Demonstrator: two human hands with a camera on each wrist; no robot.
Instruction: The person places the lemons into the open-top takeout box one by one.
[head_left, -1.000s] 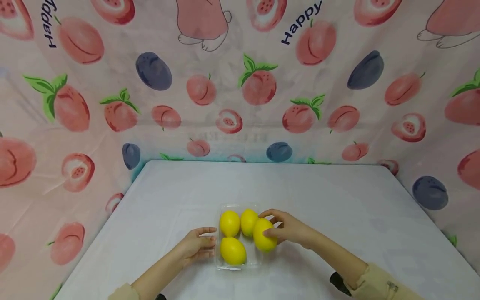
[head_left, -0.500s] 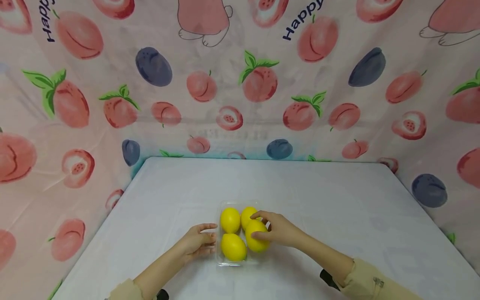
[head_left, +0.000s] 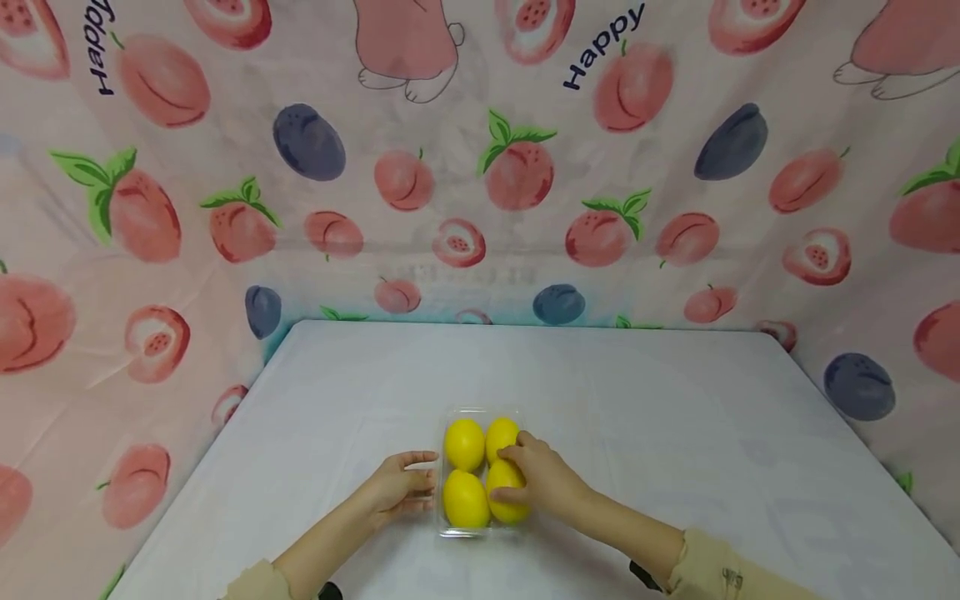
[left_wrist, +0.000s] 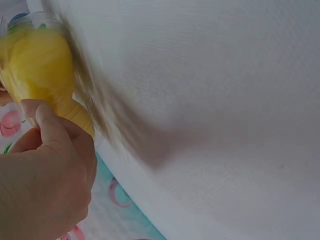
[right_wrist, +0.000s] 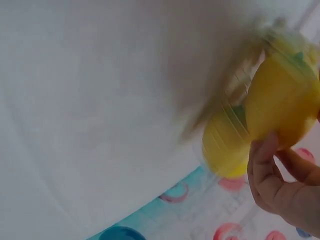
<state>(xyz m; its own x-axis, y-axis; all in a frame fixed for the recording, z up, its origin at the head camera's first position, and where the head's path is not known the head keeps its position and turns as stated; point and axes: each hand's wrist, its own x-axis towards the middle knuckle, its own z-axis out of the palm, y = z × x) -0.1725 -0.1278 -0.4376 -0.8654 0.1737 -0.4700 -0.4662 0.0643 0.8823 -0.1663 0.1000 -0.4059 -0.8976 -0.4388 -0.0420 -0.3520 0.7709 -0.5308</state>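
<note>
A clear plastic tray point(head_left: 459, 532) on the white table point(head_left: 637, 400) holds four yellow lemons in two rows. My right hand point(head_left: 504, 475) grips the near-right lemon point(head_left: 501, 508) from the right, and the lemon sits in the tray beside the near-left lemon point(head_left: 465, 498). Behind them lie the far-left lemon point(head_left: 465, 443) and the far-right lemon point(head_left: 500, 435). My left hand point(head_left: 426, 477) holds the tray's left wall with curled fingers. The blurred left wrist view shows that hand point(left_wrist: 45, 165) against a lemon point(left_wrist: 37, 65) behind the wall. In the right wrist view, fingers point(right_wrist: 265, 165) curl under a lemon point(right_wrist: 282, 100).
A cloth printed with peaches and plums point(head_left: 517, 175) hangs round the table at the back and on both sides. Bare white tabletop point(head_left: 712, 450) stretches right of the tray and behind it. The table's left edge point(head_left: 202, 467) runs close to my left forearm.
My right hand has carried its lemon left and down, from the tray's right rim into the near-right space. The left hand has stayed at the tray's left wall.
</note>
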